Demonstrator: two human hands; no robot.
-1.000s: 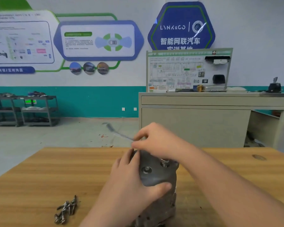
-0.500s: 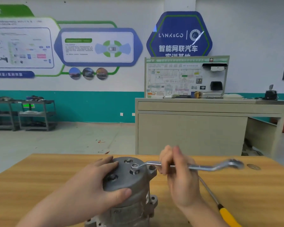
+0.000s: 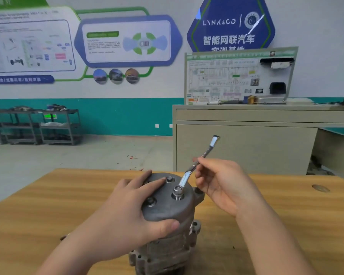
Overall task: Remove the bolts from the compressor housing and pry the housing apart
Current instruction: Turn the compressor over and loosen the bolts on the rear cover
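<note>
We stand the grey compressor housing (image 3: 167, 231) upright on the near middle of the wooden workbench (image 3: 48, 205), its rounded end cap facing up. Our left hand (image 3: 125, 213) grasps that cap from the housing's left, thumb pressed against the near edge and fingers spread over the top. On the cap, a raised bolt (image 3: 177, 193) sits under the ring end of a chrome wrench (image 3: 195, 167); a second bolt (image 3: 150, 201) lies left of it and a third (image 3: 169, 179) behind it. Just right of the housing, our right hand (image 3: 224, 185) pinches the wrench shank between fingertips and thumb, the handle angling up and away. Beyond the housing stands a beige cabinet (image 3: 246, 143) carrying a wiring-diagram board (image 3: 238, 76). Far left of the housing, dark shelving carts (image 3: 36, 126) line the teal-banded wall.
</note>
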